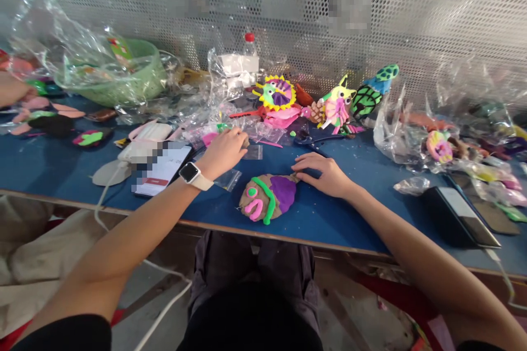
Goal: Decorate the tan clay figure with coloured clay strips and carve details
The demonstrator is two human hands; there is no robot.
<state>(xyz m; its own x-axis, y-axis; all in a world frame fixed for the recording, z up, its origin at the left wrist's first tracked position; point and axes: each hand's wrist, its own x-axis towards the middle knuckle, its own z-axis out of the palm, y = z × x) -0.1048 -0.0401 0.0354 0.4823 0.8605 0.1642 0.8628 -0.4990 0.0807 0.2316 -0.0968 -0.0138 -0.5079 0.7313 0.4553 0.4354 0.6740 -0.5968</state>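
A flat brown clay figure (267,197) with a green stripe, pink curls and a purple patch lies near the front edge of the blue table (57,167). My right hand (323,173) rests palm down beside it, fingertips touching its upper right end. My left hand (224,151), with a white watch on the wrist, reaches into a heap of small clear plastic bags (251,131), fingers curled around something I cannot make out.
A phone (162,169) lies left of my left hand; a dark tablet (463,214) lies at right. Finished clay figures (329,104) stand at the back by a perforated metal wall, with a green basin (123,74), a bottle (249,52) and crumpled plastic. Another person's hand (14,90) is at far left.
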